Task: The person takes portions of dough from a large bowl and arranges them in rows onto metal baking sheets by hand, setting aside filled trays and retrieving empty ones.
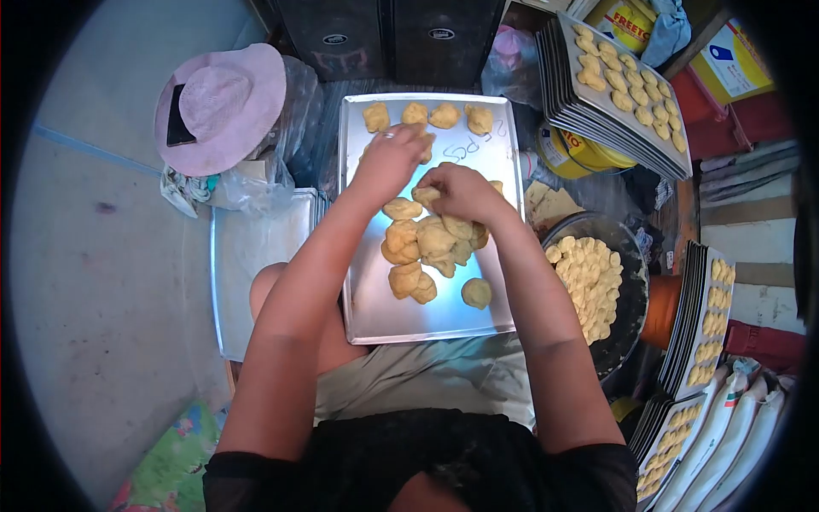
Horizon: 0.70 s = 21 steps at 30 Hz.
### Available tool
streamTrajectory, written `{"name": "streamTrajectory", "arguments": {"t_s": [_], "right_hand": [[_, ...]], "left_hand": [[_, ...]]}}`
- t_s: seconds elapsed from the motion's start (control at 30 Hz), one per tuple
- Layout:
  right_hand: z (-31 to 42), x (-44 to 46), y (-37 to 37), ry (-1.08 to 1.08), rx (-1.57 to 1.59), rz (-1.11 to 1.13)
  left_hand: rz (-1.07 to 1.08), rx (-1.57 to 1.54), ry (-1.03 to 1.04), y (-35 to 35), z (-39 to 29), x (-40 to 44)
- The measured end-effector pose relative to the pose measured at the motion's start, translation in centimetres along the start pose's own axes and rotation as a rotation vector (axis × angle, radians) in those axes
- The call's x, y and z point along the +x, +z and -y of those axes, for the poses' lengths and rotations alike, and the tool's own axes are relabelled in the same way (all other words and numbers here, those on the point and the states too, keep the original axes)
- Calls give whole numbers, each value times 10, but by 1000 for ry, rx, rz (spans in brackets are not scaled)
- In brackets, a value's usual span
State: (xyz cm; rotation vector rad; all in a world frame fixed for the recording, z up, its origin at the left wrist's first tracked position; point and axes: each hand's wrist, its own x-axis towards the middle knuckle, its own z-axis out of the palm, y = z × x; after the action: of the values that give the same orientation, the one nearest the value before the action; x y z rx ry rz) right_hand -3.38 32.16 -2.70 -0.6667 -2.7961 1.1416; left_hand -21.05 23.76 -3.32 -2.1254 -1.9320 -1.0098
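A metal tray (375, 316) lies across my lap, with lumps of yellowish dough on it. My right hand (465, 192) pinches a small dough piece (426, 195) above the middle of the tray. Farther up, my left hand (394, 158) curls over another dough piece (427, 152), which its fingers partly hide. Along the tray's far edge sits a row of dough lumps (415, 113). Nearer me is a heap of larger dough (437, 239), partly behind my right hand. A single round dough ball (476, 293) rests close to the near right corner.
At right stands a dark basin (627, 337) full of small dough pieces (589, 282). Stacked trays of shaped dough (627, 81) rise at the upper right, with more stacked trays (712, 324) lower down. Left are a pink hat (217, 98) and metal trays (256, 264).
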Motion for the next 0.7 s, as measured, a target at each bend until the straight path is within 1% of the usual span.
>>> {"name": "streamTrajectory", "arguments": {"t_s": [0.03, 0.07, 0.13, 0.17, 0.2, 0.27, 0.37, 0.47, 0.5, 0.57, 0.6, 0.63, 0.7], "right_hand": [[1, 0, -2, 21, 34, -11], [0, 0, -5, 41, 67, -22], [-6, 3, -14, 166, 354, -175], [-9, 3, -18, 156, 335, -354], [-1, 3, -22, 210, 346, -497], [-9, 15, -13, 206, 134, -580], [-24, 14, -3, 88, -141, -489], [-4, -18, -26, 192, -69, -470], [-5, -28, -23, 153, -227, -364], [-3, -36, -23, 210, -258, -165], [-2, -38, -25, 236, -273, -70], [-10, -39, -29, 251, -108, -93], [-33, -37, -33, 212, 200, -300]], "left_hand": [[88, 49, 37, 3, -1, 3], [184, 41, -30, 4, 0, 6], [373, 25, -165, 5, -1, 14], [303, -17, -147, 5, 0, 12], [223, -40, -163, 6, -3, 10], [72, -86, -193, 8, -9, 5], [209, -27, -227, 13, -3, 0], [251, 111, -264, 7, -14, 2], [198, 112, -243, 8, -19, 4], [100, 118, -190, 11, -29, 8], [156, 113, -156, 17, -31, 10], [206, 111, -122, 26, -30, 13], [323, 158, -93, 33, -33, 19]]}}
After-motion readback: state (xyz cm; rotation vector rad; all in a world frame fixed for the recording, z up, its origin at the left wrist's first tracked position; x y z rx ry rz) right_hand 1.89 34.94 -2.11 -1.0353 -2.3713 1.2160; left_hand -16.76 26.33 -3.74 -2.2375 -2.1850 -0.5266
